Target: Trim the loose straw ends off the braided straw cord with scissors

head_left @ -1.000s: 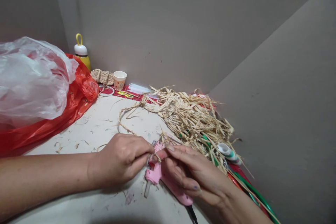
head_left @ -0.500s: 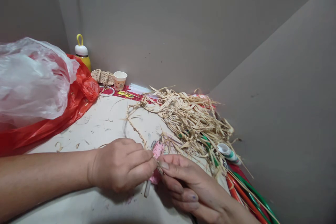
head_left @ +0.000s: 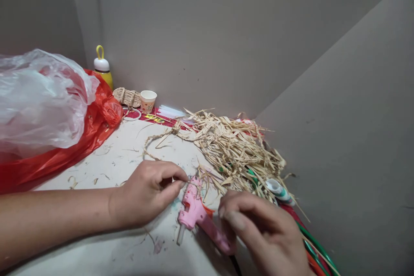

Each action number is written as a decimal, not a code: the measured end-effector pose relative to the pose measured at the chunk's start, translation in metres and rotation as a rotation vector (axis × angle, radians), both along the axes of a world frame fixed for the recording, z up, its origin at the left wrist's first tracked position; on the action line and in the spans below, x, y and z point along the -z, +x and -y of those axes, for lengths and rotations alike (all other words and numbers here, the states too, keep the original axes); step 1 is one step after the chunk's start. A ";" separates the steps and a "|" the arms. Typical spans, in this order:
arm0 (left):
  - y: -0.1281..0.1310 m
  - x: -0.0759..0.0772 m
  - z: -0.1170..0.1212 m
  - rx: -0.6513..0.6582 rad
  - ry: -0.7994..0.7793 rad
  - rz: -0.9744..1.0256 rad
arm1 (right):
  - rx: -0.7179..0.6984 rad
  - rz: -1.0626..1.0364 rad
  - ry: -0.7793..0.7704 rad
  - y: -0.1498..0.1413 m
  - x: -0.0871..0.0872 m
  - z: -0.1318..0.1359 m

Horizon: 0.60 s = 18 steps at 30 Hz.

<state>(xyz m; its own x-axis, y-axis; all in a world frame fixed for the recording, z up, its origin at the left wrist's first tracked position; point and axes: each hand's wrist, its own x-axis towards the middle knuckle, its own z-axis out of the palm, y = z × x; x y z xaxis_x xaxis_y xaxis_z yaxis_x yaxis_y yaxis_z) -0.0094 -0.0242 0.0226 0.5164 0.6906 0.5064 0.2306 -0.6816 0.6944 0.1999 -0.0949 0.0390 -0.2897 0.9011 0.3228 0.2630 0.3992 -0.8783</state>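
Observation:
A pink glue gun [head_left: 194, 211] with a clear glue stick poking from its back lies on the table between my hands. My left hand [head_left: 148, 194] is closed in a pinch beside the gun's front end. The thin straw braid [head_left: 152, 153] runs behind that hand, and a fine strand shows at its fingertips. My right hand [head_left: 258, 228] is just right of the gun's handle, partly covering it, with thumb and forefinger drawn together. Whatever lies between those fingers is hidden. Beyond the gun spreads a heap of dry straw [head_left: 233, 146], joined to the braid.
At left a clear plastic bag [head_left: 42, 99] rests on a red bag [head_left: 106, 112]. Along the back stand a yellow bottle [head_left: 102, 69], a woven straw piece [head_left: 127, 96], a paper cup [head_left: 148, 101] and glue sticks [head_left: 170, 111]. Rolled tape [head_left: 280, 190] lies at right; grey walls enclose the table.
My hands have moved apart, the right one going right and uncovering the glue gun. The left hand has risen slightly, and the braid's loop has shifted left.

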 end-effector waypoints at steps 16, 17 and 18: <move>0.006 -0.008 0.006 0.106 -0.568 -0.083 | 0.076 0.806 0.925 0.002 0.012 -0.022; 0.005 -0.008 0.005 0.126 -0.570 -0.112 | 0.063 0.812 0.922 0.003 0.012 -0.022; 0.005 -0.009 0.005 0.155 -0.563 -0.129 | 0.051 0.817 0.916 0.003 0.013 -0.022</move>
<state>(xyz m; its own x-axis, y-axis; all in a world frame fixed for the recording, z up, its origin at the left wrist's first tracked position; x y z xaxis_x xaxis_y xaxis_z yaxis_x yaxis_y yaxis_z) -0.0040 -0.0291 0.0313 0.6653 0.7465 0.0107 0.2650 -0.2495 0.9314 0.2032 -0.0725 0.0263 -0.6748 0.4530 0.5827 0.6378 0.7552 0.1515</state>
